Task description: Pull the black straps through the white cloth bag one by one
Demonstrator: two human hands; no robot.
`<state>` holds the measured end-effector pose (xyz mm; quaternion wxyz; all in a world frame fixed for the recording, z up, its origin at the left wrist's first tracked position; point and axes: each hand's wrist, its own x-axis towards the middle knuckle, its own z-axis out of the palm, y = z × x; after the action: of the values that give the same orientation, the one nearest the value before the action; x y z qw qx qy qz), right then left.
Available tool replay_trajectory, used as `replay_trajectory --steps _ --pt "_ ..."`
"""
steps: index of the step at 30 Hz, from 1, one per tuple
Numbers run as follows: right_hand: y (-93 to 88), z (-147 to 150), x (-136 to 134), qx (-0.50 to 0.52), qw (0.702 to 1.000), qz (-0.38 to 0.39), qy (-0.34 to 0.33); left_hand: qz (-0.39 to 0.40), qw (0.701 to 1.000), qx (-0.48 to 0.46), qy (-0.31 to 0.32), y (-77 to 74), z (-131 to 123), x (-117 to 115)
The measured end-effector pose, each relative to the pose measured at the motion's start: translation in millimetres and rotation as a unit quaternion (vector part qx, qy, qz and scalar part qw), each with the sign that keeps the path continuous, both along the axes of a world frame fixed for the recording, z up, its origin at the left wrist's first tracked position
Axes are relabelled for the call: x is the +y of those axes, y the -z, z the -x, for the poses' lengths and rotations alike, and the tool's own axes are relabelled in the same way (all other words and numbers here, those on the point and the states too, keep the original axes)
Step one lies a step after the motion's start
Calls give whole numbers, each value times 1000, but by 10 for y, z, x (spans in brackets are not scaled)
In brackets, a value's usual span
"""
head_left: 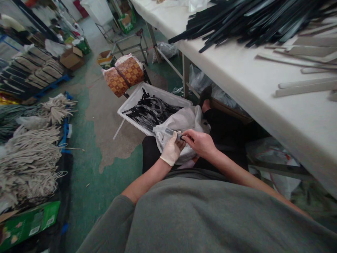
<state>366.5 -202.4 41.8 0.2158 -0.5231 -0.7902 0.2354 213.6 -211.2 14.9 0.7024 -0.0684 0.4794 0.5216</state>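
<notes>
Where the strip [172,132] lies: just nearer to us than the white bin [129,107], held between our two hands above our lap, its length running across from one hand to the other.
Left hand [171,149]: in a pale glove, fingers curled closed around the strip's grey end, just nearer than the bin's front wall.
Right hand [201,142]: bare, thumb and forefinger pinched shut on the strip's dark end, nearer than the bin's right corner.
Gap between hands: small; the fingertips nearly meet along the strip.
Plastic bag [181,121]: crumpled and whitish, leaning against the bin's near right corner, directly under the strip and both hands.
Black strips in the bin [151,112]: a tangled heap, too many for us to count.
Table [237,80]: white, well to the right of the bin and higher.
Black strips on the table [250,21]: a large loose pile, beyond and right of the bin; uncountable.
Grey strips [302,88]: about seven, lying flat on the table far right of the bin; some run out of frame.
Checked bags [123,75]: two, just beyond the bin's far left corner.
Cord bundles [28,154]: pale, heaped well left of the bin; their number we cannot tell.
Counts we are sure of: one strip in hand, one bin, one plastic bag, one glove, two hands.
</notes>
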Motion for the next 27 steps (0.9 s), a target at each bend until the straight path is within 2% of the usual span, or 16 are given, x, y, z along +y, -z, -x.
replay_trajectory --steps 3,6,11,13,16,21,24,27 --pt "-134 -6 35 89 989 96 -74 -48 995 33 -75 -100 302 3" --pt "-200 151 56 118 975 145 -118 -99 982 66 -144 -232 549 -104" --pt "-233 615 74 157 962 147 -166 -181 973 88 -116 -343 610 -402" --pt "-259 652 68 168 949 180 -196 -192 964 97 -154 -342 687 -496" --pt "-255 627 57 144 940 215 -222 -168 956 92 -221 -297 818 -634" --pt "-133 827 14 131 950 185 -213 -166 967 73 -178 -164 710 -752" --pt "-150 833 11 155 934 238 -217 -169 964 75 -193 -123 741 -729" --pt "-207 698 29 135 927 281 -207 -127 966 46 -218 -93 852 -729"
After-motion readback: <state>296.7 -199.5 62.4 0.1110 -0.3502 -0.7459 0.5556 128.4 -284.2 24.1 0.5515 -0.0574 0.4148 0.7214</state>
